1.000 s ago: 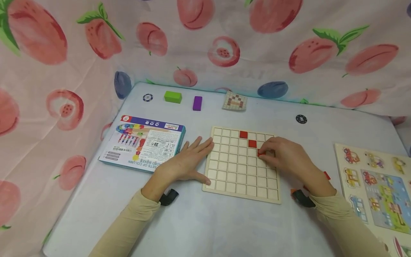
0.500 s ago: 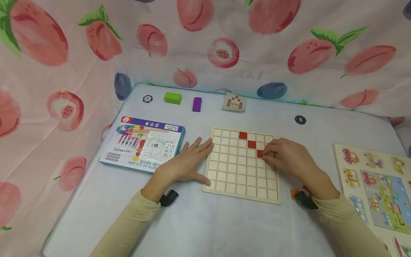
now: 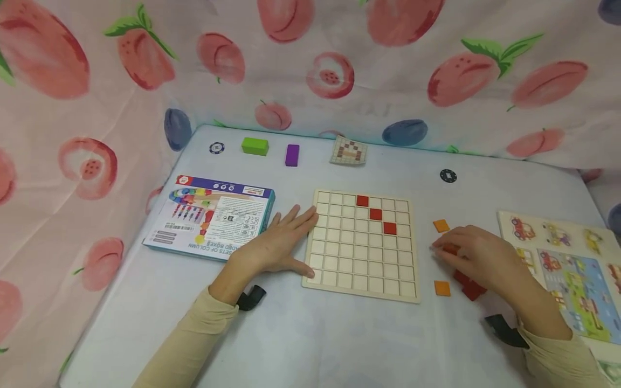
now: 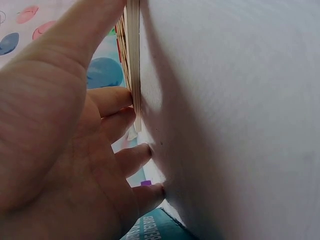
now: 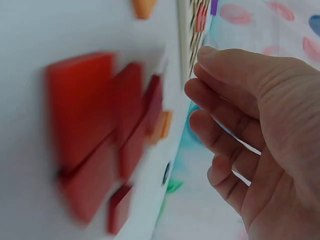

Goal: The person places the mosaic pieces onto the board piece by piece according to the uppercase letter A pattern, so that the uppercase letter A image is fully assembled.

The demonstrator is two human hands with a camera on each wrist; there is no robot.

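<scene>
A wooden grid board (image 3: 345, 250) lies in mid-table, with a diagonal of three red square tiles (image 3: 375, 214) set in its upper right cells. My left hand (image 3: 278, 245) rests at the board's left side, fingers spread; in the left wrist view fingertips touch the board's edge (image 4: 133, 65). To the right of the board, my right hand (image 3: 480, 258) hovers over a group of loose red tiles (image 3: 469, 286), partly hiding them. The right wrist view shows its fingers loosely bent and holding nothing, beside several red tiles (image 5: 82, 110). Orange tiles (image 3: 442, 288) lie nearby.
A boxed toy set (image 3: 208, 218) lies left of the board. Behind are a green block (image 3: 255, 146), a purple block (image 3: 292, 155), a small pattern card (image 3: 348, 151) and two round chips, one dark (image 3: 448, 175). A vehicle puzzle board (image 3: 577, 280) lies at the right.
My right hand has let go of the third red tile, which now sits in its cell, and has moved right to the loose tiles. The left hand stays at the board's edge.
</scene>
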